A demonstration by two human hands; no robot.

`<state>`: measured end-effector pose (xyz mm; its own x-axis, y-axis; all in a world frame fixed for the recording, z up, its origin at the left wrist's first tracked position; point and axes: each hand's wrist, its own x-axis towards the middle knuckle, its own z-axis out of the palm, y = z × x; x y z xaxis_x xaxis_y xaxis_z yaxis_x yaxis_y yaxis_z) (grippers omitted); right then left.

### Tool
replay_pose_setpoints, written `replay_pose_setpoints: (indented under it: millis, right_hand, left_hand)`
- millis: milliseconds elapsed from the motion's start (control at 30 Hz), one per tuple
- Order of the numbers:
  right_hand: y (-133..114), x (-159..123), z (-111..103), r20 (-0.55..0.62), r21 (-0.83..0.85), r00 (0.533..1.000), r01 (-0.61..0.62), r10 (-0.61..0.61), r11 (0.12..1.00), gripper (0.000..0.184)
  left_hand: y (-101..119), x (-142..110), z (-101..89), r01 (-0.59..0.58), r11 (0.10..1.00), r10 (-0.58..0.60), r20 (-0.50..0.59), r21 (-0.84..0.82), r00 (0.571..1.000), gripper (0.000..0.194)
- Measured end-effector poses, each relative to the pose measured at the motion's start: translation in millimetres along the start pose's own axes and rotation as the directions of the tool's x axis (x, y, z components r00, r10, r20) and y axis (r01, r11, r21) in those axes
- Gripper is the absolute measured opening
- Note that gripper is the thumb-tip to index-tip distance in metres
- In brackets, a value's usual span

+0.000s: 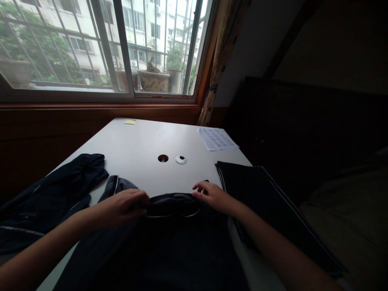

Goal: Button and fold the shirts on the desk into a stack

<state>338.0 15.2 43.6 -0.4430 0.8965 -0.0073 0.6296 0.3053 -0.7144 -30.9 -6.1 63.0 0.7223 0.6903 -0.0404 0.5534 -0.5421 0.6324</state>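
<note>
A dark navy jacket (182, 250) with thin white piping lies spread in front of me, its collar (172, 204) toward the far side. At the collar's left end, my left hand (131, 204) is closed on the fabric, fingertips partly hidden in shadow. My right hand (210, 196) pinches the right end of the same collar between thumb and fingers. A grey-blue sleeve part with a dark stripe (117, 186) sticks out beyond my left hand. The jacket's lower part is too dark to make out.
A crumpled dark garment (57, 182) lies at the left of the white table (142, 145), and a folded dark garment with white piping (257, 190) at the right. Printed sheets (217, 138), a yellow note (130, 121), a round hole (163, 158) and its white cap (181, 160) are farther back.
</note>
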Motion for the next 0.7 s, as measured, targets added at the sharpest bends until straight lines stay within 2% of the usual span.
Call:
replay_pose_setpoints:
  millis: [100,167,233,300,400,467,533,600,633,700]
  right_hand:
    - [-3,9,6,0.115,-0.051,0.993,0.036,-0.03,0.998,0.029]
    - [-3,13,7,0.196,-0.061,0.98,0.042,-0.029,0.997,0.019]
    - [-3,17,7,0.191,-0.055,0.98,0.064,-0.052,0.996,0.011]
    - [-5,20,3,0.11,-0.052,0.989,0.102,-0.096,0.993,0.013]
    - [-10,26,-4,-0.078,-0.091,0.989,0.115,-0.122,0.989,0.014]
    - [-15,31,-9,-0.208,-0.113,0.972,0.089,-0.112,0.99,0.013]
    - [-20,35,-12,-0.297,-0.123,0.95,0.062,-0.097,0.99,0.011]
    - [-24,41,-13,-0.352,-0.135,0.932,0.045,-0.09,0.99,0.011]
    - [-26,44,-13,-0.374,-0.142,0.923,0.04,-0.091,0.989,0.011]
    - [-29,52,-14,-0.407,-0.148,0.908,0.039,-0.097,0.988,0.012]
  left_hand:
    - [-17,7,7.4,0.116,0.993,-0.117,-0.094,-0.016,0.989,0.031]
    - [-27,12,11.6,0.183,0.982,-0.186,-0.097,-0.044,0.978,0.043]
    - [-33,16,12.1,0.233,0.969,-0.239,-0.079,-0.081,0.968,0.055]
    - [-32,19,8.5,0.211,0.971,-0.22,-0.07,-0.114,0.973,0.058]
    - [-24,23,0.8,0.005,0.991,-0.014,-0.065,-0.131,0.998,0.036]
    - [-21,27,-1.3,-0.062,0.989,0.051,-0.083,-0.136,0.995,0.033]
    - [-21,34,0.4,0.025,0.983,-0.051,-0.142,-0.179,0.989,0.043]
    - [-26,44,3.6,0.115,0.955,-0.177,-0.215,-0.272,0.961,0.054]
    - [-29,49,4.9,0.137,0.936,-0.217,-0.224,-0.325,0.95,0.058]
    - [-36,62,5.5,0.169,0.891,-0.262,-0.173,-0.422,0.949,0.064]
